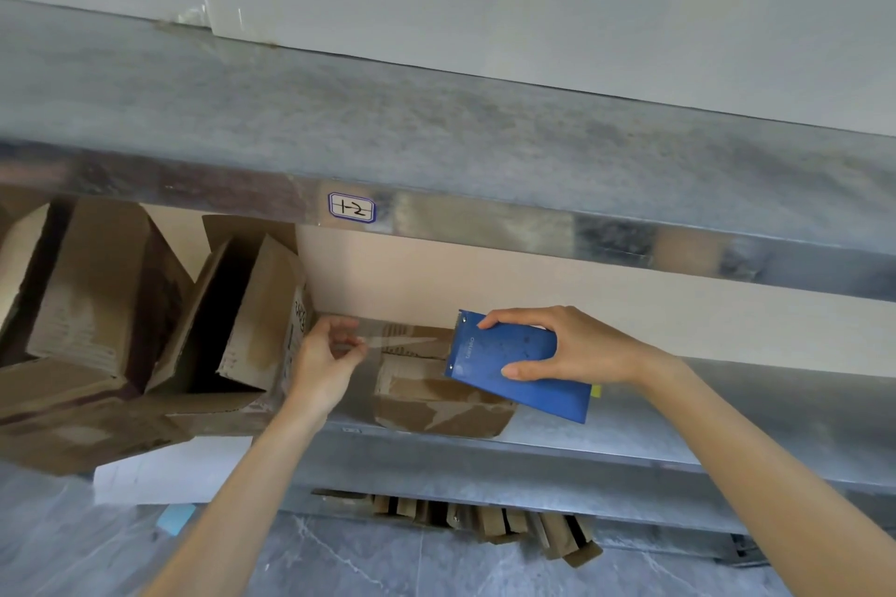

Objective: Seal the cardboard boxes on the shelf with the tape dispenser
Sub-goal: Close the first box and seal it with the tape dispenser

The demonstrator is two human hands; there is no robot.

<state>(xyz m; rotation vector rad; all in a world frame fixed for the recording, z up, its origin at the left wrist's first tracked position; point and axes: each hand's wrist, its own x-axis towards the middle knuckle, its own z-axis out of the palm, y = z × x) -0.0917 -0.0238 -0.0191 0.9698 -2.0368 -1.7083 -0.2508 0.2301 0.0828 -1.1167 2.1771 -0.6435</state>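
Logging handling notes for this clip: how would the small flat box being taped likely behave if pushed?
The small box lies low and flat, so it probably will not tip. It sits on a smooth metal shelf, so it would likely slide. Its torn, creased skin suggests soft card that may dent.

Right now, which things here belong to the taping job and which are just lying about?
In the job: blue tape dispenser in right hand; clear tape pinched by left hand; small cardboard box; open boxes.
Lying about: shelf label; flattened cardboard below; blue slip on floor.
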